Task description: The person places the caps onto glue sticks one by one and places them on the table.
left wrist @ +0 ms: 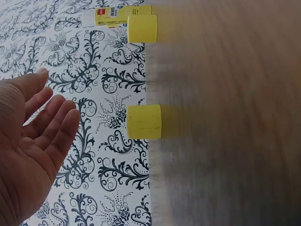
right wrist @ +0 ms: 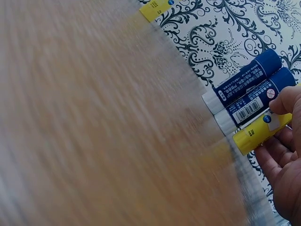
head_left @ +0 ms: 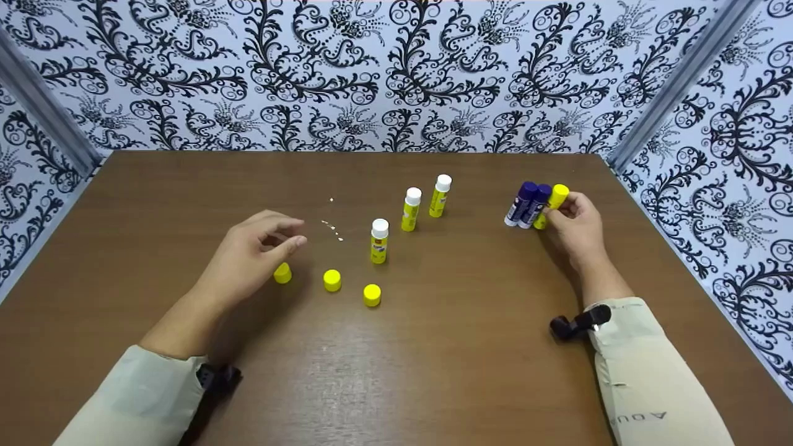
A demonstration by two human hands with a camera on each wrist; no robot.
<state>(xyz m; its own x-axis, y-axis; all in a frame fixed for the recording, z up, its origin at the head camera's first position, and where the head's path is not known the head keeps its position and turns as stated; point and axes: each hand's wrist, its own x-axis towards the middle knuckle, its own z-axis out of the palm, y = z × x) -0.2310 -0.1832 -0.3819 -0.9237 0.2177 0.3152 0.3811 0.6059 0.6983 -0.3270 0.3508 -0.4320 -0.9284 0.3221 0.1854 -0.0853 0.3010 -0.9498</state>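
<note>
My right hand (head_left: 579, 230) pinches a yellow glue stick (head_left: 559, 196) between thumb and fingers. The glue stick stands upright, its yellow cap on, beside two dark blue glue sticks (head_left: 522, 203) with white bases. In the right wrist view, this yellow glue stick (right wrist: 254, 134) lies close alongside the blue pair (right wrist: 249, 101). On the other side, my left hand (head_left: 248, 257) hovers with loosely bent fingers and holds nothing. Nearest to it is one yellow cap (head_left: 282, 274), partly covered by the hand; two more yellow caps (head_left: 332, 280) stand to its right.
Three yellow glue sticks with white tops (head_left: 379, 240) stand in a slanting row mid-table. Small white bits (head_left: 332, 228) lie left of them. The brown table (head_left: 396, 371) meets a patterned wall (head_left: 322, 74) at the back and sides.
</note>
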